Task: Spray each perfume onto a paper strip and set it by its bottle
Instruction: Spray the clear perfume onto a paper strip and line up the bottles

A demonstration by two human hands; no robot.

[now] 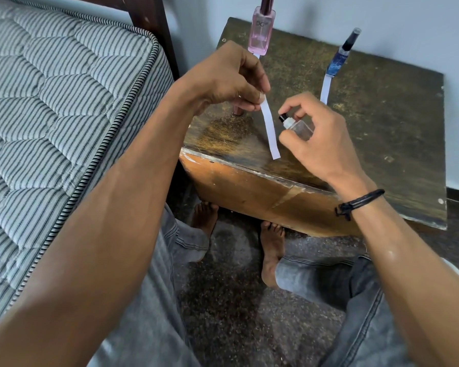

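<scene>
My left hand (228, 78) pinches the top end of a white paper strip (270, 131), which hangs down over the worn wooden table (376, 123). Just right of the strip, my right hand (313, 128) grips a small clear bottle (301, 128) tilted on its side, its black nozzle pointing at the strip, with a finger on the nozzle. At the back stands a pink perfume bottle (260, 30) with a strip end showing under it. A blue bottle (338, 58) stands further right with a white strip (325, 90) lying in front of it.
A striped mattress (59, 102) and dark bed post lie close on the left. A small dark cap-like object (237, 111) sits on the table under my left hand. The wall runs behind the table. My legs and bare feet are below the table's front edge.
</scene>
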